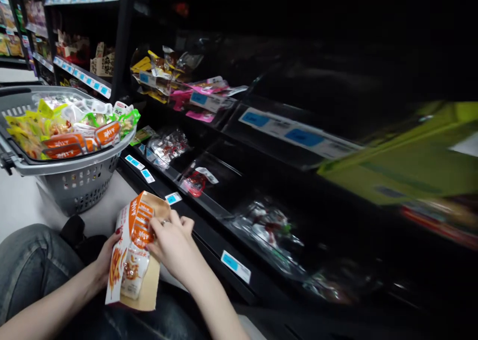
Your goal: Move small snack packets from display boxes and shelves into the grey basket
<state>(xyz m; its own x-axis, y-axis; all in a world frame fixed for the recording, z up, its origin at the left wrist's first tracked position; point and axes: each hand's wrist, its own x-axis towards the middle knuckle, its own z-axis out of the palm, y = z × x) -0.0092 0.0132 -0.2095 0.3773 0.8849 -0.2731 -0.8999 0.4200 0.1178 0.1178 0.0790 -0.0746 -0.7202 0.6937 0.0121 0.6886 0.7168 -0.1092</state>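
My left hand [107,258] grips the side of an open cardboard display box [118,260], white and orange with pictures of food on it. The box is tilted above my lap. Snack packets [134,270] in orange and white plastic stand inside it. My right hand [172,240] reaches over the box, thumb and fingers closed at the top of the orange packets. A ring is on one of its fingers. Left of the box, a grey shopping basket [84,173] is heaped with yellow, orange and green snack packets [63,126].
Dark shelving [209,225] with blue-and-white price labels [236,266] runs along the right. Its clear bins hold pink packets [209,93] and silvery packets [170,146]. A blurred yellow-green box [396,166] juts out at far right. Light floor [22,195] shows under the basket.
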